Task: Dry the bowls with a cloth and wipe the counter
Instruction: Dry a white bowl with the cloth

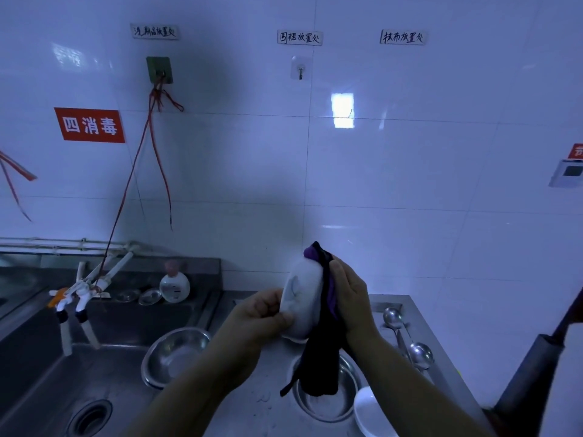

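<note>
Head view: the left hand [265, 310] grips a white bowl [299, 301] by its near rim, thumb curled over the edge, holding it up on its side above the bench [407, 302] so that its base faces left and its mouth faces right. The right hand [348, 294] presses a dark cloth [321, 351] with a purple lining against the mouth side, fingers curved around the fabric and gripping it; the loose end hangs straight down from the bowl. The relation that matters is that the bowl sits between the two hands, rim plane roughly upright, with the cloth hand on the open side, so drying probably means turning the bowl with the left hand while the right rubs around inside. Directly below the hanging cloth a steel bowl [331, 395] rests on the bench, and a second white bowl [367, 411] lies just beside it at the lower edge, nearer the right hand. Another steel bowl [173, 354] sits at the sink [47, 373] edge, nearer the left hand. Two ladles [410, 339] lie on the bench to the right. The bench wipe looks not yet begun.
</note>
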Action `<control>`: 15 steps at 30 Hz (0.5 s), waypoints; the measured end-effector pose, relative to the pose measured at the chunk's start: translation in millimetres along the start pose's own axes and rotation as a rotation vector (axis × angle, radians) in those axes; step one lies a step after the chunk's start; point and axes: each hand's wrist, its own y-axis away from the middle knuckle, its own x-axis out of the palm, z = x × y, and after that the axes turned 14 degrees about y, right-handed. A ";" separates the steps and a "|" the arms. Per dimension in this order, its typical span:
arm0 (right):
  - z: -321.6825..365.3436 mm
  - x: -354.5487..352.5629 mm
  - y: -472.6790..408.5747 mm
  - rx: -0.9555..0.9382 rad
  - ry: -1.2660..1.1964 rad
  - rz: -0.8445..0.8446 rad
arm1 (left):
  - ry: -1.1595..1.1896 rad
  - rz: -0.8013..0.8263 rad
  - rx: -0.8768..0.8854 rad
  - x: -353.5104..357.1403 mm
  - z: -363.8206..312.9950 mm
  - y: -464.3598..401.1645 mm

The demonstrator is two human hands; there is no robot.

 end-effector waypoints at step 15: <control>13.5 13.8 -3.0 -0.232 0.154 0.002 | -0.003 -0.059 -0.015 -3.5 -16.0 -6.5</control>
